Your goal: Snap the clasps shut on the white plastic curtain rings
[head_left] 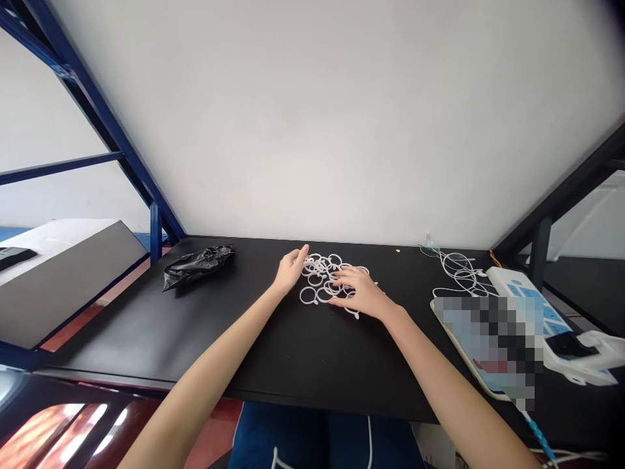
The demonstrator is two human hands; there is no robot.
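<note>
A heap of several white plastic rings (pixel 320 276) lies in the middle of the black table (pixel 273 332). My left hand (pixel 291 267) rests at the heap's left edge, fingers stretched out and lightly curved, fingertips touching the nearest rings. My right hand (pixel 359 290) lies flat on top of the heap's right part, fingers spread over the rings. Neither hand clearly grips a ring.
A crumpled black plastic bag (pixel 198 266) lies at the table's back left. White cables (pixel 456 268), a power strip (pixel 530 296), a blurred flat device (pixel 488 342) and a white gadget (pixel 581 355) crowd the right side. Blue frame bars (pixel 102 130) rise at left.
</note>
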